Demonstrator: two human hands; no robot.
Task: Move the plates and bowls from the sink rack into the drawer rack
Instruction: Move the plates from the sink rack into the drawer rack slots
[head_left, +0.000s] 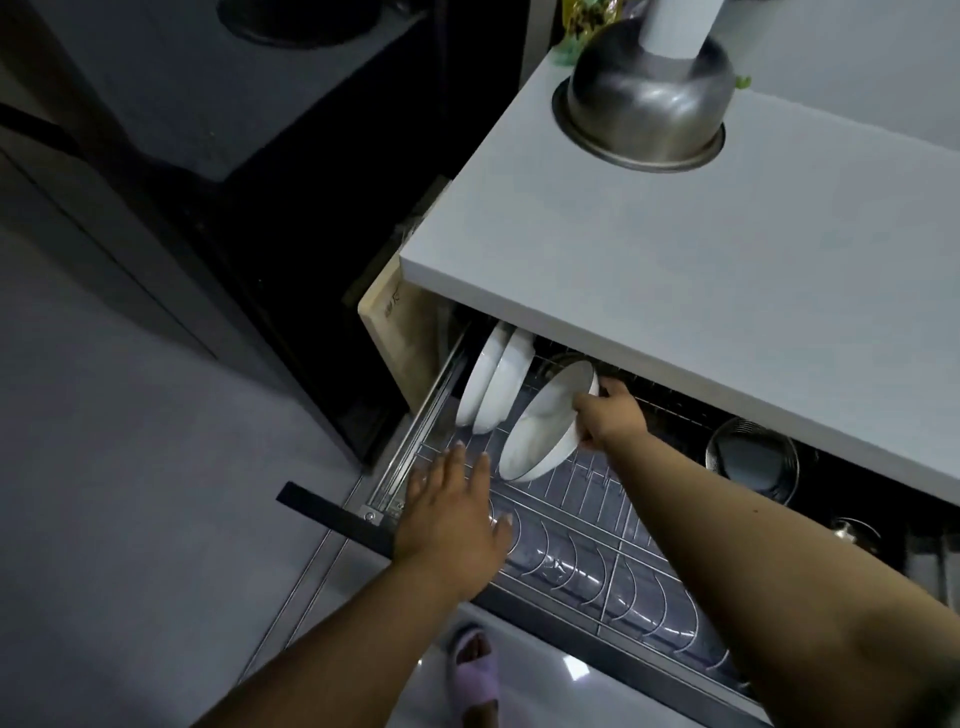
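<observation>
The white bowl (545, 423) stands tilted on edge in the drawer rack (597, 551), near two upright plates (491, 382). We see the right hand (608, 415) gripping its rim, while the left hand (452, 525) hovers with fingers spread, holding nothing.

Head view — steeply down, near drawer rack (597, 551).

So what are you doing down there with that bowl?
A person is putting clean dishes into the pulled-out drawer rack under the counter. The right hand holds a white bowl by its rim, tilted on edge, lowering it among the wires. Two white dishes already stand on edge at the rack's far left end. The left hand hovers open over the rack's front corner, holding nothing. An upturned metal bowl sits on the counter.
</observation>
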